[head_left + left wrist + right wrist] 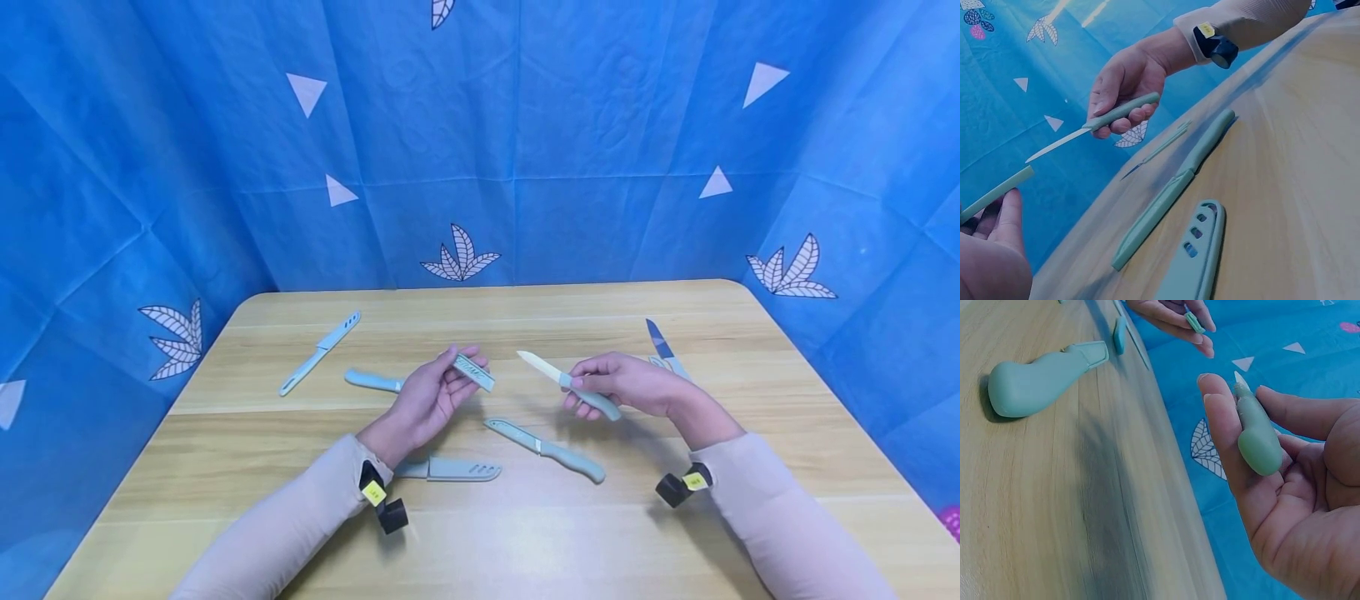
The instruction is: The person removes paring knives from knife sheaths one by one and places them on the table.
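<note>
My left hand [423, 410] holds a pale green knife sheath [475, 373] between thumb and fingers, its mouth facing right. In my right hand [637, 385] a small paring knife [600, 404] is gripped by its pale green handle. Its bare, light blade [538, 364] points left toward the sheath, with a gap between them. The left wrist view shows the blade tip close to the sheath [1004, 192] end. Below the hands lies a sheathed knife [543, 450]. Another sheathed knife [463, 470] is partly hidden by the left arm.
A sheathed knife [318, 354] lies at the far left of the wooden table [247, 467]. Behind the left hand a green handle [372, 381] shows, its other end hidden. Beyond the right hand lies a dark-bladed knife [660, 340]. A blue curtain [517, 150] hangs behind.
</note>
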Available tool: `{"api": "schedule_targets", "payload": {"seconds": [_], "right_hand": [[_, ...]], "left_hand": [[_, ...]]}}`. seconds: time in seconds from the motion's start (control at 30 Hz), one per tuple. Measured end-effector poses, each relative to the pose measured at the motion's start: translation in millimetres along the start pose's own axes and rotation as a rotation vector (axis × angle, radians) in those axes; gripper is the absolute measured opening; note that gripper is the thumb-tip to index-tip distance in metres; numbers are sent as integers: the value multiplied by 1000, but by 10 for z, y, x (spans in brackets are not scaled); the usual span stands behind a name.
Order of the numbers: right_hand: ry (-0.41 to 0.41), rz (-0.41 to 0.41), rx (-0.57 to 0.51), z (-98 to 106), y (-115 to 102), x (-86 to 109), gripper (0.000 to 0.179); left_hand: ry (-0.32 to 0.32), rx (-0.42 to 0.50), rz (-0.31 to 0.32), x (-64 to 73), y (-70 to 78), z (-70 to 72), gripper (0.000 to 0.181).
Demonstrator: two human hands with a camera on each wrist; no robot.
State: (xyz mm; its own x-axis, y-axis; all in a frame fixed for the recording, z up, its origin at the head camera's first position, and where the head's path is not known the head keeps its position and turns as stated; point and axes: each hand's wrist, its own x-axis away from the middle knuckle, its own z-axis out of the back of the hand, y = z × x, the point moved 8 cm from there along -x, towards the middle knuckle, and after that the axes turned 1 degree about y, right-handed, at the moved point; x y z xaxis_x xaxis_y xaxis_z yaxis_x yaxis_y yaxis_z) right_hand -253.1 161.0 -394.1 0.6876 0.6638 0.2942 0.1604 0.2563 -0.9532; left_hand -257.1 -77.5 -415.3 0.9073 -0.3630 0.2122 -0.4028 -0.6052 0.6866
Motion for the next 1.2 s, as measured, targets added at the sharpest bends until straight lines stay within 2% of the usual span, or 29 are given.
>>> {"api": "schedule_targets", "payload": {"seconds": [0.17, 0.5, 0.77, 1.0, 1.2], "right_hand": [[10, 5, 8, 25, -4, 9, 33], [31, -8, 24, 56, -28, 32, 40], [34, -6, -12, 88, -18, 47, 36], [67, -11, 6, 133, -12, 61, 29], [74, -16, 21, 147, -10, 79, 35]], "left_hand": [[1, -21, 5, -34, 12, -4, 44], [-15, -102, 14, -70, 38, -58, 42], [-11, -119, 23, -116, 35, -117, 41], [-5, -111, 30, -155, 35, -152, 39], [-19, -111, 23, -203, 44, -177, 36]]}}
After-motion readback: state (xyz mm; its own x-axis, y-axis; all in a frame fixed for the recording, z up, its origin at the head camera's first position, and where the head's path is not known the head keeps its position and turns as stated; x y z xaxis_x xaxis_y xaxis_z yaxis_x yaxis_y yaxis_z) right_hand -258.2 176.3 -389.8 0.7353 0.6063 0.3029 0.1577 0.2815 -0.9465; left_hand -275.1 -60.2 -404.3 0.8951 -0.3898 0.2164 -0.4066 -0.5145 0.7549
